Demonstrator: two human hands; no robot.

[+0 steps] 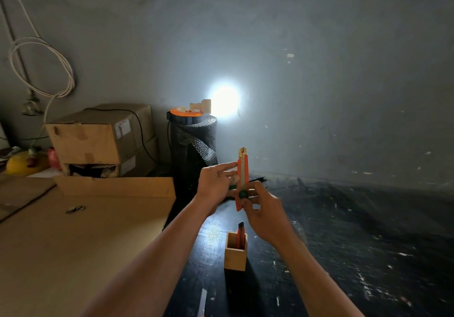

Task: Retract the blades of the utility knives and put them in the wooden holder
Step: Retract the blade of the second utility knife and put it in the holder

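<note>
An orange utility knife (242, 169) is held upright in front of me, its metal tip pointing up and its dark slider knob near the lower end. My right hand (264, 214) grips its lower part, thumb by the knob. My left hand (217, 184) touches the knife's upper left side with its fingertips. Below the hands a square wooden holder (235, 255) stands on the dark floor. A second orange knife (241, 234) stands inside the holder with its dark end sticking out.
Flat cardboard sheets (81, 238) cover the left. Stacked cardboard boxes (103, 139) and a black bubble-wrap roll (196, 144) with a bright lamp (224, 101) stand at the back. A thin pale strip (202, 299) lies on the floor near the bottom edge.
</note>
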